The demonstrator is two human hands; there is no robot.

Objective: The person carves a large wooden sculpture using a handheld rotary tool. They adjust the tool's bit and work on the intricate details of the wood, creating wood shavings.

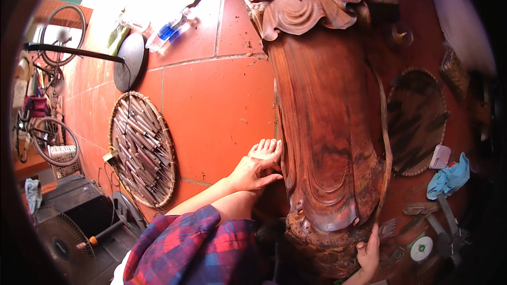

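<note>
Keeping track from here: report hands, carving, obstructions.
Left hand beside reddish-brown wood carving; right hand at its lower end, grips unclear. Carving's long face uncovered. Blue cloth right of it, seemingly out of the way.

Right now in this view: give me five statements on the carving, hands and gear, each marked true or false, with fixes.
1. The right hand is beside the lower end of the reddish-brown carving. True.
2. The round woven tray left of the carving is heaped with cups. False: it holds many long-handled tools.
3. The blue cloth lies to the left of the carving. False: it lies to the right of it.
4. The floor has reddish-orange tiles. True.
5. The fan stands at the upper right of the picture. False: it is at the lower left.
</note>
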